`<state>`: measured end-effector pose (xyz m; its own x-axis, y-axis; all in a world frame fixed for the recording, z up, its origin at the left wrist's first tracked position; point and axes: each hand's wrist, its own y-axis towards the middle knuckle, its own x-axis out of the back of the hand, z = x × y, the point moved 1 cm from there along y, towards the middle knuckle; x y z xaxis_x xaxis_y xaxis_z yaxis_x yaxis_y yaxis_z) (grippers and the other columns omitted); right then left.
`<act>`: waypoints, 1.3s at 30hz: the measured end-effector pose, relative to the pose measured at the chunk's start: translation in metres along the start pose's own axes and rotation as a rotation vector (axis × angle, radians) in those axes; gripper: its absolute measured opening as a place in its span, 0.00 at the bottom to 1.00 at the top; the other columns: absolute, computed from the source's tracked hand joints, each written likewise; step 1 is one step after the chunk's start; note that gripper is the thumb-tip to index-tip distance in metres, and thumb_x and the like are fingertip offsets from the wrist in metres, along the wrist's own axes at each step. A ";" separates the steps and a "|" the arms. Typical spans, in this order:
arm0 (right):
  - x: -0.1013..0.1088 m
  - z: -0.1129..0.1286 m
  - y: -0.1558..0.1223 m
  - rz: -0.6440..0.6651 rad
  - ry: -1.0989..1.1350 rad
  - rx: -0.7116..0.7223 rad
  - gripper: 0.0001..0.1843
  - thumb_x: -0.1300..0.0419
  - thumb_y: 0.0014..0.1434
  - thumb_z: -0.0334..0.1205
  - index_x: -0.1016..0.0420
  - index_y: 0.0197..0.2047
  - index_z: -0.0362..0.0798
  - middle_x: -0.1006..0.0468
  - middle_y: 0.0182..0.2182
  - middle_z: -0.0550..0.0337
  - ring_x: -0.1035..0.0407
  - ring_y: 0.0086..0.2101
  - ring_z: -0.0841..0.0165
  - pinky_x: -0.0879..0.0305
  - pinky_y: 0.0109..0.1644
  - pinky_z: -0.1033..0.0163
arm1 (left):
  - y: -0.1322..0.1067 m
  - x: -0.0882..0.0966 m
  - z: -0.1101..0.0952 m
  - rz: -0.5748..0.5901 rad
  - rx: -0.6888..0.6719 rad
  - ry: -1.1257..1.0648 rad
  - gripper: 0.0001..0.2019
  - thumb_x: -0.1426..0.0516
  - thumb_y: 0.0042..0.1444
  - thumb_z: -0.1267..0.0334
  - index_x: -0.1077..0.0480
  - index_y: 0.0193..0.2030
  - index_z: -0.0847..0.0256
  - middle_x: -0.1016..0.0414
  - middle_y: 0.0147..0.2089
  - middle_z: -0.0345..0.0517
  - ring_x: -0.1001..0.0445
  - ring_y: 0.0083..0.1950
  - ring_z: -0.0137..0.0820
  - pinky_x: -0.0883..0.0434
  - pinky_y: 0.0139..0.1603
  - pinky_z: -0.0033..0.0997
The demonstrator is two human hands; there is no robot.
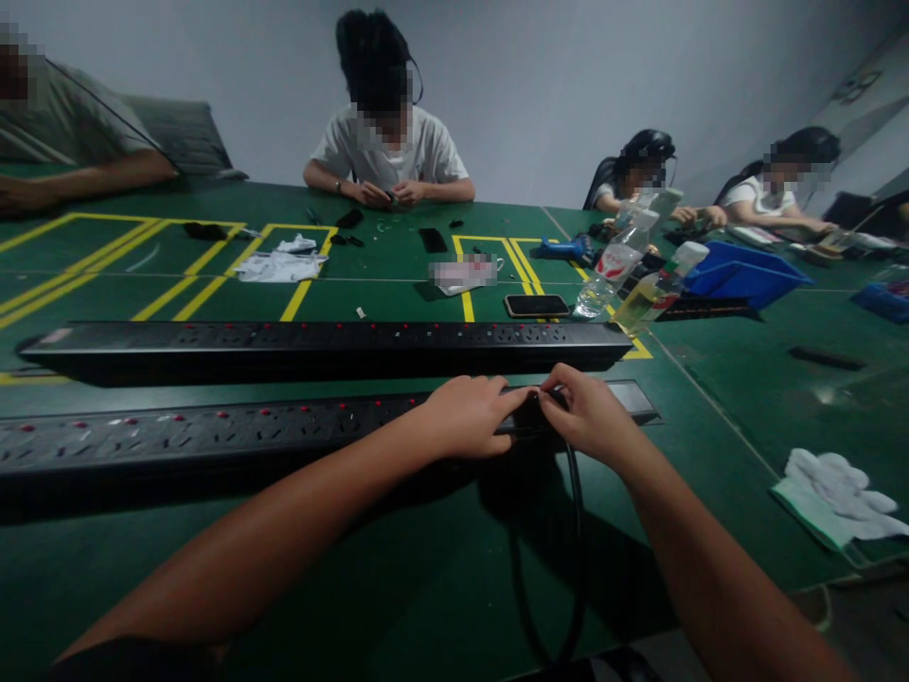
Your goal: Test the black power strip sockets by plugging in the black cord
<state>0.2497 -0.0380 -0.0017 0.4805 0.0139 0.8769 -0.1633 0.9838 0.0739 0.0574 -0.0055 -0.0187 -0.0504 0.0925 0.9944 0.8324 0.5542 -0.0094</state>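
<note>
A long black power strip [234, 423] with red-marked sockets lies across the table in front of me. My left hand [469, 417] is wrapped over its right part, thumb on the near side and index finger stretched toward the right fingertips. Close beside it, my right hand [589, 417] pinches a black cable [577, 502] over the strip, near its right end. From there the cable hangs in a loop toward the table's front edge. What lies between the fingertips of both hands is dark and small, partly hidden.
A second power strip [341, 352] lies just behind. Beyond it are a phone [538, 306], a water bottle [612, 270], a bottle of yellow liquid [657, 289] and a blue bin [745, 273]. White gloves [842, 497] lie at right. Several people sit around the green table [767, 417].
</note>
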 end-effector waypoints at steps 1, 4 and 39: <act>-0.001 -0.001 0.000 0.000 0.010 -0.004 0.06 0.46 0.60 0.42 0.32 0.35 0.50 0.31 0.22 0.63 0.39 0.23 0.69 0.53 0.26 0.65 | 0.000 0.000 0.000 -0.001 0.002 0.001 0.34 0.49 0.58 0.47 0.49 0.69 0.55 0.31 0.55 0.54 0.28 0.49 0.43 0.32 0.43 0.40; -0.002 -0.001 -0.001 -0.006 0.030 -0.011 0.06 0.45 0.59 0.42 0.32 0.36 0.50 0.31 0.21 0.63 0.39 0.23 0.70 0.53 0.26 0.65 | 0.000 -0.001 0.000 -0.010 0.002 0.003 0.34 0.49 0.58 0.47 0.50 0.69 0.54 0.31 0.55 0.53 0.28 0.49 0.43 0.32 0.43 0.40; -0.002 -0.003 -0.001 -0.006 0.055 -0.017 0.06 0.45 0.59 0.43 0.33 0.36 0.50 0.30 0.22 0.62 0.37 0.24 0.68 0.51 0.25 0.65 | 0.000 0.000 0.000 0.007 0.017 -0.010 0.35 0.48 0.57 0.47 0.52 0.69 0.53 0.30 0.55 0.52 0.27 0.49 0.43 0.32 0.44 0.39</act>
<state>0.2511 -0.0389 -0.0050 0.5277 0.0172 0.8492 -0.1457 0.9868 0.0706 0.0576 -0.0050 -0.0187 -0.0501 0.1044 0.9933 0.8235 0.5671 -0.0181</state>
